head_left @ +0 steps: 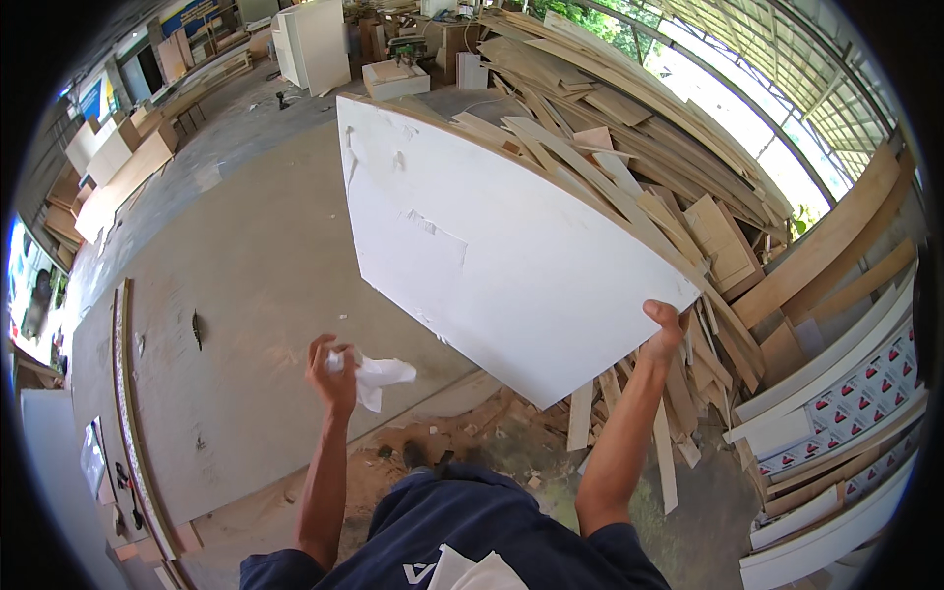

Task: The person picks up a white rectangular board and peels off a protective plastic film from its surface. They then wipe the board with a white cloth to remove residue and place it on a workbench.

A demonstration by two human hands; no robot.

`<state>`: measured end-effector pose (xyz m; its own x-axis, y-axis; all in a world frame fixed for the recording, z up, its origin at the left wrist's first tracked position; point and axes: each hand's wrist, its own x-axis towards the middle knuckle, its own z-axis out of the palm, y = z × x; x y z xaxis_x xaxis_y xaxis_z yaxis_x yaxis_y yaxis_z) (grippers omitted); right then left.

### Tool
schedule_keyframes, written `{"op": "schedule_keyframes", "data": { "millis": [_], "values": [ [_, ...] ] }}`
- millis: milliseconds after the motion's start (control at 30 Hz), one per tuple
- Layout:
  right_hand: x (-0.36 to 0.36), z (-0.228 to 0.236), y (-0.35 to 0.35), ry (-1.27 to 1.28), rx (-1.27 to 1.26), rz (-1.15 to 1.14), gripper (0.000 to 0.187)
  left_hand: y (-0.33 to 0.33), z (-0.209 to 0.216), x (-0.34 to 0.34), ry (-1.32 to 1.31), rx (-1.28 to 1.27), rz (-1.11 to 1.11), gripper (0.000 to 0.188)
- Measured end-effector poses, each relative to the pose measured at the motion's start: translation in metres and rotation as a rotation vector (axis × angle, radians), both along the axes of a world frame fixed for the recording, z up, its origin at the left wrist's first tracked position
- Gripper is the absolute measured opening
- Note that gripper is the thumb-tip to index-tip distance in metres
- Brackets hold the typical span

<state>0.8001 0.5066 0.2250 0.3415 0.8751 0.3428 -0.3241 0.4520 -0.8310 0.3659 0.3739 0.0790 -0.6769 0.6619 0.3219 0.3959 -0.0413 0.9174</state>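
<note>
My right hand [667,326] is closed on the near right corner of a large white panel [492,261], thumb over its white face. The panel is tilted, its far edge close to the heap of wood scraps. Its surface has scuffs and a torn-looking patch left of the middle. My left hand [334,372] is closed on a crumpled white rag [383,374], which hangs out to the right of the fingers; it could be cloth or paper. This hand is over the big table board, apart from the panel.
A broad grey-brown board [246,285] spans the left, with a long strip [123,393] and scissors-like tools [128,492] along its left edge. A pile of wood offcuts [629,128] rises behind the panel. Stacked boards [836,433] stand at right. A white cabinet [313,47] is far back.
</note>
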Motion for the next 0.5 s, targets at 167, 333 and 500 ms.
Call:
{"op": "schedule_keyframes", "data": {
  "millis": [167, 333, 500],
  "values": [
    [-0.002, -0.005, -0.005, 0.009, -0.005, -0.017, 0.053, 0.079, 0.069, 0.056, 0.430, 0.240, -0.219, 0.031],
    [-0.004, 0.006, -0.012, -0.054, 0.035, 0.071, 0.060, 0.131, 0.091, 0.084, 0.675, 0.357, -0.409, 0.051],
    [0.001, -0.002, -0.013, -0.072, -0.002, 0.081, 0.062, 0.151, 0.089, 0.058, 0.993, 0.477, -0.547, 0.081]
  ]
}}
